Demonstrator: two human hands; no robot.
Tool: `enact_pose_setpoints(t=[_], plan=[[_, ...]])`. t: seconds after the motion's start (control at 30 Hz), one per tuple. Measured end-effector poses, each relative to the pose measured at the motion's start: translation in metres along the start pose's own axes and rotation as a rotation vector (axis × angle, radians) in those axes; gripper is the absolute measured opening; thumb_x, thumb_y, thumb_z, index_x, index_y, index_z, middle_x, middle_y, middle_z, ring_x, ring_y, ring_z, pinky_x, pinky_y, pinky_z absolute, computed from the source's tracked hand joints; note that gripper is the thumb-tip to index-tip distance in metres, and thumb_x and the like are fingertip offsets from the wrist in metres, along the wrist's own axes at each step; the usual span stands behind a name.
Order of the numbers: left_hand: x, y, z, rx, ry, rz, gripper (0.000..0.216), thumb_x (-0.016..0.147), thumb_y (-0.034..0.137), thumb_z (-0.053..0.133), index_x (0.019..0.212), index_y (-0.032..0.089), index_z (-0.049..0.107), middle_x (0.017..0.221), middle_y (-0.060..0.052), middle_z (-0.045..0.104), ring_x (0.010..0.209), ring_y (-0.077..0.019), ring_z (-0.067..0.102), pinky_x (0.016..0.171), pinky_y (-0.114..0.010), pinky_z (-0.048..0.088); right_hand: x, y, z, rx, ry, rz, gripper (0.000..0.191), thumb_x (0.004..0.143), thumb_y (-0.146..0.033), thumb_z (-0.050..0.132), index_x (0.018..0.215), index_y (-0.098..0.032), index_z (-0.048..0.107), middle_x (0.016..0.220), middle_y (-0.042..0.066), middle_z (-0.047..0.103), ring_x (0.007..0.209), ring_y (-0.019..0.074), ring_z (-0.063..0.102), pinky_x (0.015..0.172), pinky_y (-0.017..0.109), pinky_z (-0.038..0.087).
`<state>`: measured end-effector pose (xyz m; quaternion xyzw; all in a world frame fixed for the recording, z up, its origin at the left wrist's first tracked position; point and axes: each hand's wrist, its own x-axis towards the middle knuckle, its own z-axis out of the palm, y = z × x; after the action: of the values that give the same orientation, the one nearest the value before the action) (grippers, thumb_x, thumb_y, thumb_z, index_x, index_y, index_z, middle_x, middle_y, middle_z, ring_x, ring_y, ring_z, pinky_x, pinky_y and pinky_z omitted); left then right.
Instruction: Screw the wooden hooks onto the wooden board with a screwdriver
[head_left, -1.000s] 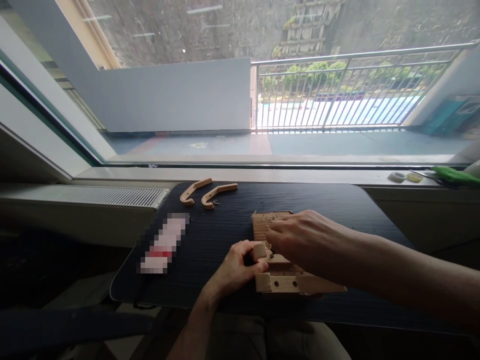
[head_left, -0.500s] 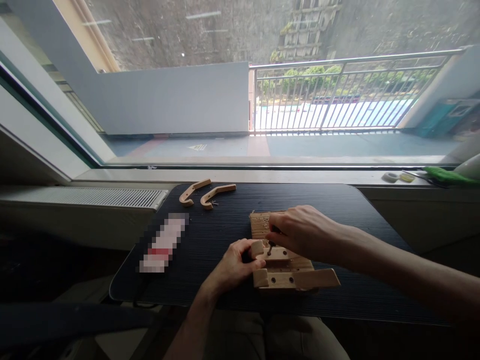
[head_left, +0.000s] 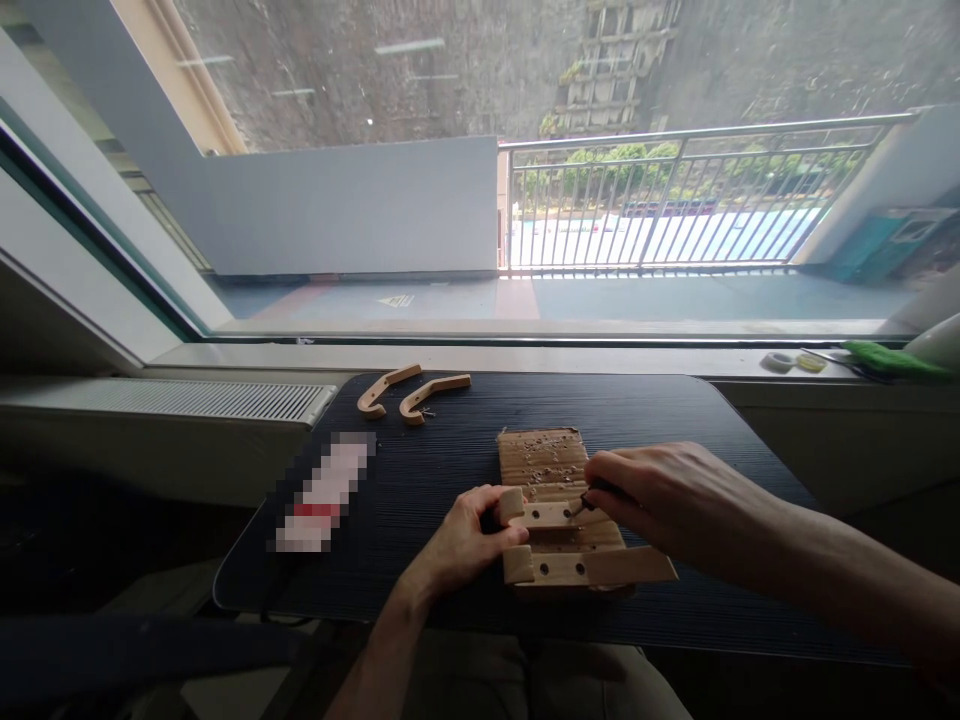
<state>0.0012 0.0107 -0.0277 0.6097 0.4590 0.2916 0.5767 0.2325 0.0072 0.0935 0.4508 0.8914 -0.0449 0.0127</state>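
A wooden board (head_left: 536,462), pitted with small holes, lies in front of me on the dark table. Two wooden hooks rest across it, the upper hook (head_left: 551,515) and the lower hook (head_left: 626,567), each showing two dark screw holes. My left hand (head_left: 476,530) is closed on the curled left end of the upper hook, thumb on the near side. In my right hand (head_left: 637,480) is a dark-handled screwdriver (head_left: 592,498). It slants down to the left, its tip at or close to the right hole of the upper hook. My fingers hide most of the handle.
Two more wooden hooks lie at the table's far left, the left hook (head_left: 384,390) beside the right hook (head_left: 431,395), with small screws (head_left: 427,412) by it. A blurred pinkish item (head_left: 326,495) is at left. Tape rolls (head_left: 780,362) and a green item (head_left: 892,360) sit on the windowsill.
My right hand has moved the screwdriver rightward, from the upper hook's left hole to its right one, and tilted it from near upright. My left hand keeps its hold.
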Motion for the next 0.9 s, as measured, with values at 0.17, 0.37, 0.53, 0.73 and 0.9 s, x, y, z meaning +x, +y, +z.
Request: enact_pose_setpoints(t=[0.17, 0.37, 0.53, 0.73, 0.9], plan=[[0.000, 0.000, 0.000, 0.056, 0.025, 0.005, 0.032, 0.075, 0.024, 0.064, 0.107, 0.020, 0.064, 0.104, -0.003, 0.066, 0.098, -0.0201, 0.060, 0.088, -0.028, 0.046, 0.002, 0.001, -0.001, 0.016, -0.033, -0.018, 0.014, 0.092, -0.019, 0.044, 0.081, -0.019, 0.053, 0.073, 0.001, 0.064, 0.059, 0.0156, 0.057, 0.051, 0.028, 0.026], [0.000, 0.000, 0.000, 0.106, 0.034, 0.004, 0.029, 0.076, 0.025, 0.063, 0.105, 0.022, 0.065, 0.102, -0.002, 0.065, 0.100, -0.0207, 0.060, 0.091, -0.029, 0.044, 0.006, 0.003, -0.003, 0.042, -0.115, -0.048, 0.010, 0.088, -0.011, 0.048, 0.087, -0.018, 0.056, 0.079, 0.002, 0.064, 0.066, 0.0156, 0.058, 0.054, 0.026, 0.029], [0.001, 0.000, 0.000, 0.146, 0.041, 0.001, 0.029, 0.075, 0.026, 0.063, 0.104, 0.022, 0.065, 0.101, -0.002, 0.065, 0.102, -0.0214, 0.058, 0.094, -0.031, 0.042, 0.010, 0.005, -0.006, 0.085, -0.129, -0.212, 0.021, 0.080, 0.001, 0.050, 0.085, -0.019, 0.055, 0.084, 0.000, 0.061, 0.068, 0.0128, 0.053, 0.059, 0.025, 0.031], [0.000, 0.002, 0.000, 0.174, 0.064, 0.002, 0.032, 0.074, 0.027, 0.064, 0.106, 0.024, 0.065, 0.103, -0.002, 0.065, 0.102, -0.0213, 0.058, 0.095, -0.031, 0.042, 0.019, -0.001, -0.016, 0.095, -0.150, -0.272, 0.019, 0.078, 0.001, 0.052, 0.078, -0.018, 0.053, 0.078, -0.001, 0.059, 0.061, 0.0115, 0.048, 0.055, 0.025, 0.028], [-0.001, 0.002, -0.001, 0.186, 0.065, -0.016, 0.033, 0.074, 0.027, 0.064, 0.107, 0.023, 0.065, 0.105, -0.003, 0.065, 0.105, -0.0224, 0.057, 0.097, -0.031, 0.040, 0.025, 0.001, -0.009, 0.045, -0.099, -0.128, 0.011, 0.087, -0.009, 0.048, 0.086, -0.017, 0.055, 0.069, -0.001, 0.059, 0.052, 0.0104, 0.049, 0.047, 0.025, 0.023]])
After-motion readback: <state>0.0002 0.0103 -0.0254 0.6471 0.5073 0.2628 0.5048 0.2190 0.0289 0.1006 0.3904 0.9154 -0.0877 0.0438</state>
